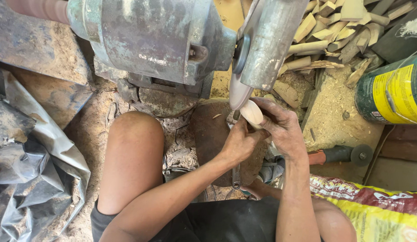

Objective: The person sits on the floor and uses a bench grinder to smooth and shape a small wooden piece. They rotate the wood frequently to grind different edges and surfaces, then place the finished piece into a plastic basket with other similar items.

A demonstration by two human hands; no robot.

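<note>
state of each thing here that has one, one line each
wooden piece: held in both hands, pressed to the disc edge
left hand: closed on the wooden piece from below
right hand: gripping the wooden piece
grinding disc: mounted on the motor; spinning or not, cannot tell
motor: dusty, on the ground
angle grinder: lying unused
wood offcuts: heaped
can: on its side

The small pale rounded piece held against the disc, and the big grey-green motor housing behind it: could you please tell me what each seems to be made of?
Small pale rounded piece: apparently bare, unfinished wood, cream and matt like the offcuts piled nearby. Big grey-green motor housing: probably cast metal, with worn, patchy paint and dust.
</note>
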